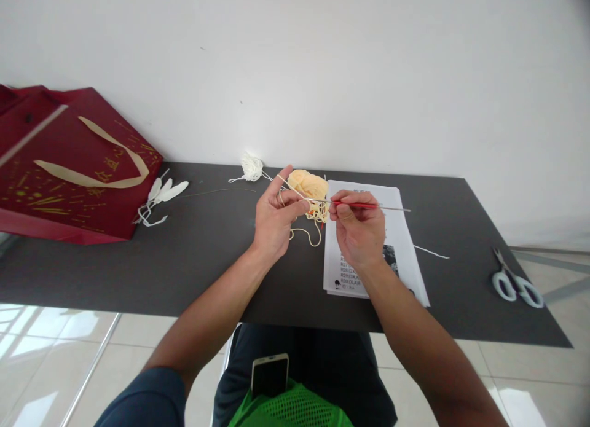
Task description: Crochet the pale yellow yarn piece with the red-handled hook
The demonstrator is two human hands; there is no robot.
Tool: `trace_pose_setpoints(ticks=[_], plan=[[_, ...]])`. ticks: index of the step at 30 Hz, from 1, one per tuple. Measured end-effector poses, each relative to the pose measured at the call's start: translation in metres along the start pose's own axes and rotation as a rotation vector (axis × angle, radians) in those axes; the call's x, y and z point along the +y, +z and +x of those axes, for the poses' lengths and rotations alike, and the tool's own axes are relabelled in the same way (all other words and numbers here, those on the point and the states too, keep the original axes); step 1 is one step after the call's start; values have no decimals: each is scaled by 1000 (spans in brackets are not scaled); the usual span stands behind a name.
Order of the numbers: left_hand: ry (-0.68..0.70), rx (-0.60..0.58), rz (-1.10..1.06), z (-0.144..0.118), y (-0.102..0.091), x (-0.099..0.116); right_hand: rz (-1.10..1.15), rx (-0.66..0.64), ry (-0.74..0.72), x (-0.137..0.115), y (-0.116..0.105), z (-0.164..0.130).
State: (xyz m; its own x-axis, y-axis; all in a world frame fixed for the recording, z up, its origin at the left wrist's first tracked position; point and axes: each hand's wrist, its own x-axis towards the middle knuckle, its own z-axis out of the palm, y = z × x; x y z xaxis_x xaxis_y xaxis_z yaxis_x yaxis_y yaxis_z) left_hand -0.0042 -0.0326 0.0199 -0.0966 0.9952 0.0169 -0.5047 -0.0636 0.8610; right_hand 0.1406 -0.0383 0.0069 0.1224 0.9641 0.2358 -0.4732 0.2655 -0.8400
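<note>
Left hand (275, 221): raised just above the surface, back toward the camera, forefinger stretched up and toward the far edge, other fingers curled in; pale yarn strand (295, 193) looped over the forefinger, crochet piece (308, 185) pinched against the thumb.
Right hand (358, 229): held level with the left, wrist bent inward, thumb and first fingers closed tight on the red grip of the crochet hook (369, 206); remaining fingers folded under.
Forearms: both bare, angled in from the near edge and converging over the middle of the surface.
Crochet hook: lay almost horizontal, metal tail pointing toward the right edge, tip hidden in the crochet piece.
Crochet piece: peach-yellow, held between the two hands near the far edge, loose yarn hanging from it down to the surface (207, 261).
Printed sheet (405, 255): flat beneath the right hand, reaching toward the near edge.
White yarn ball (251, 167): at the far edge, just beyond the left hand.
Scissors (514, 282): near the right edge, well apart from the hands.
Red bag (59, 169): lying at the far left corner, white pieces (163, 193) just beside it.
</note>
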Motion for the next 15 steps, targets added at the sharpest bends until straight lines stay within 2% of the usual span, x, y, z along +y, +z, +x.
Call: trace_pose_setpoints(ticks=[8, 15], plan=[[76, -16, 111, 1, -3, -2, -116, 16, -95, -3, -2, 0], [67, -85, 117, 1, -7, -2, -124, -10, -61, -6, -3, 1]])
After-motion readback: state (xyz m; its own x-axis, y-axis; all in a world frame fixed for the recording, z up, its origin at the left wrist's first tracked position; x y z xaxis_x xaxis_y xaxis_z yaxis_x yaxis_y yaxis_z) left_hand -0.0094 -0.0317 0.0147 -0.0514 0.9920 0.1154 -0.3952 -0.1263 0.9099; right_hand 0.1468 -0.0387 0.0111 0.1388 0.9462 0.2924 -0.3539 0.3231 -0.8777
